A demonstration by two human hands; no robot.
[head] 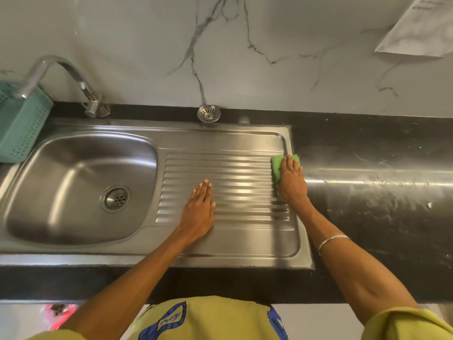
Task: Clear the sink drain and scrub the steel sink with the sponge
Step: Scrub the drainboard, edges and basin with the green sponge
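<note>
Steel sink [220, 141]: single unit set into a dark desk [367, 148]; basin on the left, ribbed drainboard [235, 173] on the right.

Drain [117, 199]: round perforated fitting in the basin floor, toward its right side. The holes show, but whether anything lies in them is too small to tell.

Strainer basket [208, 113]: loose metal piece on the desk's far strip, against the marbled wall [147, 45], just beyond the sink's far rim.

Sponge [278, 165]: green, at the right end of the drainboard on the sink's right rim. Most of it is hidden under the hand; only its left and far edges show.

Right hand [291, 182]: flat on top of the sponge, fingers extended toward the wall and pressing down, grip open, not curled round it. A ring sits on one finger and a bangle [333, 240] on the forearm.

Left hand [199, 212]: palm down on the near-left part of the drainboard, fingers straight and together, grip open and holding nothing.

Faucet [63, 77]: curved steel spout rising at the far-left corner, its base beside the basin.

Teal plastic basket [19, 126]: perforated, at the far left, cut off by the picture's edge; contents not visible.

Paper sheet [416, 28]: on the wall at upper right, partly cut off, print unreadable.

Desk surface right of the sink: streaked with pale smears.

Near-left, below the desk edge: a blurred pink object [60, 312], not identifiable.
</note>
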